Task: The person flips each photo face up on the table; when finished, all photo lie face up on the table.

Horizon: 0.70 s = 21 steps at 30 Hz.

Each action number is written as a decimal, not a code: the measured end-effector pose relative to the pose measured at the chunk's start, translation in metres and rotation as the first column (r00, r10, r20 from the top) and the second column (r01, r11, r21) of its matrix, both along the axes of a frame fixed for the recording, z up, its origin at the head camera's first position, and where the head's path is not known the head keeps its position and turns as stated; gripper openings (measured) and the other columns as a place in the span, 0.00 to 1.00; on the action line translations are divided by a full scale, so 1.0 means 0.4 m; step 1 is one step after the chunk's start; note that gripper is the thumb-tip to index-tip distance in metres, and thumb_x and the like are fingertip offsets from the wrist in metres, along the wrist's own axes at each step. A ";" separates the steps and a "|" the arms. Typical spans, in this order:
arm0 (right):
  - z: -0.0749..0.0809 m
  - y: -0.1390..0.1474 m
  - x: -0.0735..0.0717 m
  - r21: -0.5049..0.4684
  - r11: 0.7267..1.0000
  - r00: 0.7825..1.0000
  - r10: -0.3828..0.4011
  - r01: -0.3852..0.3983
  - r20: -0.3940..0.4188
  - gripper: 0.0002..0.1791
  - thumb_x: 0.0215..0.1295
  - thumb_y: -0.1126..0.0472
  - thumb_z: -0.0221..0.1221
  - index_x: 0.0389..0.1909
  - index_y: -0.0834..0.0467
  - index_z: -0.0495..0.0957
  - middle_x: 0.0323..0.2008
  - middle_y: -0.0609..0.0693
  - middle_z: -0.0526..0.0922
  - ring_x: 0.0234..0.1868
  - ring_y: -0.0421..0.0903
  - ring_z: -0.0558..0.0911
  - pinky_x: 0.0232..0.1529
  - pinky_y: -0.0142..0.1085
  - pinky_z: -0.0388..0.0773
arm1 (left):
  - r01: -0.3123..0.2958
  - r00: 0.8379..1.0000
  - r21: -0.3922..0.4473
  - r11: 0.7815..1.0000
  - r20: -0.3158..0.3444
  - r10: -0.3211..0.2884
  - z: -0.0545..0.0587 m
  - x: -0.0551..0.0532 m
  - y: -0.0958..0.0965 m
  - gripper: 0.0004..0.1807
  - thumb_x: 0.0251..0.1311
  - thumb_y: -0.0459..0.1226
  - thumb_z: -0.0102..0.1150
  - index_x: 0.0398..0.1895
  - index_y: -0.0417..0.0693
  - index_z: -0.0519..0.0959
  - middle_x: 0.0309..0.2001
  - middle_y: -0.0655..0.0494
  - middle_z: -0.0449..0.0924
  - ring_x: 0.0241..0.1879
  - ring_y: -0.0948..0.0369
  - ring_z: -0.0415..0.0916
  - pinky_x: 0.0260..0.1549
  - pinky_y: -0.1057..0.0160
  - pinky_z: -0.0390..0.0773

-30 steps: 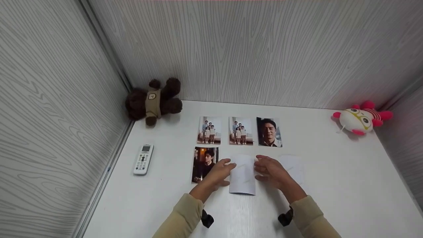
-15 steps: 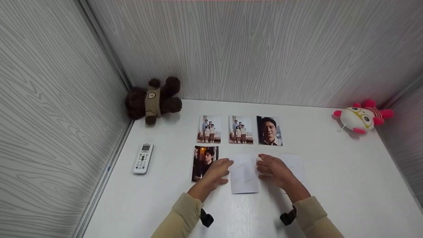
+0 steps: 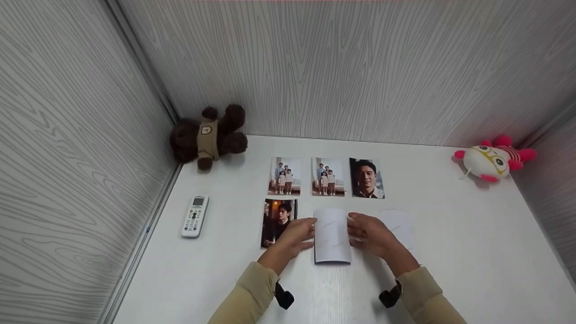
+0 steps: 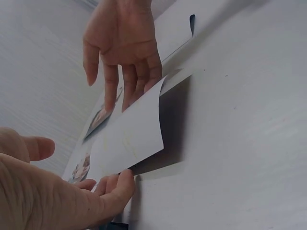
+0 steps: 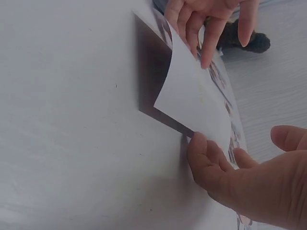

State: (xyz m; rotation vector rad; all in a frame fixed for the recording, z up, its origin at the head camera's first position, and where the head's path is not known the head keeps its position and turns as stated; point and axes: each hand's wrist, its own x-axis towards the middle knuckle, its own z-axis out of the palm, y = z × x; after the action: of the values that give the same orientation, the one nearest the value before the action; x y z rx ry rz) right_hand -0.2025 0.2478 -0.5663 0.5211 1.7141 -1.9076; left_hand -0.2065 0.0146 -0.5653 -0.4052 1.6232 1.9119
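A photo print (image 3: 333, 236), white back up with faint yellowish marks, lies between my hands in the head view. It arches upward, with its near edge lifted off the table; its dark underside shows in both wrist views. My left hand (image 3: 292, 236) touches its left edge with relaxed fingers. At the opposite edge, the fingers of my right hand (image 3: 375, 236) press inward in the same way. Under my left forearm and hand lies a photo of a person in dark clothes (image 3: 272, 220), partly covered. Another white-backed print (image 3: 400, 225) lies beside my right hand, partly hidden by it.
Two family photos (image 3: 285, 176) and a portrait photo (image 3: 367, 178) form a row behind my hands. A white remote control (image 3: 195, 217) lies at the left. The brown teddy bear (image 3: 208, 137) lies back left, a pink-and-white plush toy (image 3: 492, 159) back right.
Half a second ago the print between my hands lay flatter and wider, with my hands further apart. Now they are closer together and it bows upward again, much as one second ago.
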 end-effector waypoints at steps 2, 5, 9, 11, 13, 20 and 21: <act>-0.001 0.000 -0.001 0.017 1.000 1.000 0.005 -0.005 -0.009 0.30 0.80 0.50 0.48 0.77 0.58 0.60 0.75 0.63 0.62 0.64 0.52 0.73 0.56 0.43 0.78 | 0.009 1.000 0.002 1.000 -0.013 -0.009 -0.003 0.000 0.002 0.33 0.72 0.43 0.53 0.74 0.33 0.62 0.70 0.35 0.65 0.69 0.42 0.66 0.66 0.46 0.73; -0.004 0.000 -0.002 0.047 0.999 0.999 0.019 -0.018 -0.038 0.28 0.80 0.53 0.47 0.75 0.59 0.62 0.74 0.63 0.64 0.63 0.51 0.74 0.57 0.42 0.76 | 0.016 0.999 0.004 1.000 -0.033 -0.016 -0.004 0.001 0.005 0.33 0.72 0.43 0.52 0.73 0.32 0.63 0.71 0.33 0.64 0.71 0.38 0.65 0.67 0.45 0.72; -0.002 0.003 -0.005 0.076 0.996 0.995 0.043 -0.036 -0.094 0.26 0.81 0.56 0.46 0.74 0.60 0.65 0.70 0.61 0.70 0.61 0.48 0.75 0.57 0.38 0.75 | 0.013 0.999 -0.002 1.000 -0.050 -0.013 0.004 0.002 0.011 0.31 0.73 0.42 0.52 0.72 0.32 0.65 0.70 0.32 0.66 0.69 0.38 0.67 0.64 0.44 0.75; 0.001 0.004 -0.006 0.065 0.997 0.991 0.045 -0.038 -0.124 0.26 0.81 0.58 0.45 0.74 0.62 0.64 0.66 0.58 0.74 0.57 0.45 0.78 0.54 0.36 0.77 | 0.015 0.998 0.001 1.000 -0.068 -0.014 0.007 0.002 0.013 0.29 0.73 0.42 0.51 0.71 0.32 0.66 0.69 0.33 0.68 0.68 0.39 0.69 0.63 0.45 0.77; 0.005 0.004 -0.007 0.034 0.999 0.989 0.034 -0.029 -0.147 0.25 0.81 0.60 0.45 0.74 0.64 0.64 0.61 0.55 0.78 0.52 0.42 0.80 0.50 0.34 0.79 | 0.014 0.996 0.012 1.000 -0.093 -0.013 0.009 0.000 0.015 0.28 0.74 0.41 0.51 0.70 0.32 0.68 0.69 0.34 0.69 0.67 0.42 0.71 0.62 0.47 0.77; 0.019 0.010 -0.014 -0.051 0.998 0.990 -0.031 0.024 -0.137 0.25 0.82 0.56 0.44 0.72 0.65 0.67 0.51 0.46 0.84 0.45 0.40 0.81 0.45 0.34 0.80 | 0.044 0.951 -0.056 0.997 -0.304 -0.059 0.018 -0.013 0.015 0.24 0.64 0.24 0.47 0.64 0.35 0.77 0.65 0.40 0.77 0.60 0.54 0.76 0.50 0.62 0.81; 0.022 0.011 -0.014 -0.066 0.997 0.990 -0.049 0.040 -0.129 0.25 0.82 0.55 0.45 0.71 0.65 0.68 0.50 0.46 0.85 0.43 0.40 0.81 0.44 0.34 0.79 | 0.050 0.937 -0.077 0.996 -0.342 -0.073 0.018 -0.013 0.014 0.26 0.62 0.22 0.46 0.63 0.36 0.78 0.64 0.41 0.78 0.60 0.55 0.77 0.49 0.64 0.80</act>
State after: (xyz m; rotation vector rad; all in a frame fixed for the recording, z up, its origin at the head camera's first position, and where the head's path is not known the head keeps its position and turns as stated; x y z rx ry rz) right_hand -0.2082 0.2523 -0.5575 0.4218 1.7292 -2.0613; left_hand -0.2119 0.0201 -0.5580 -0.0418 1.9015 1.9654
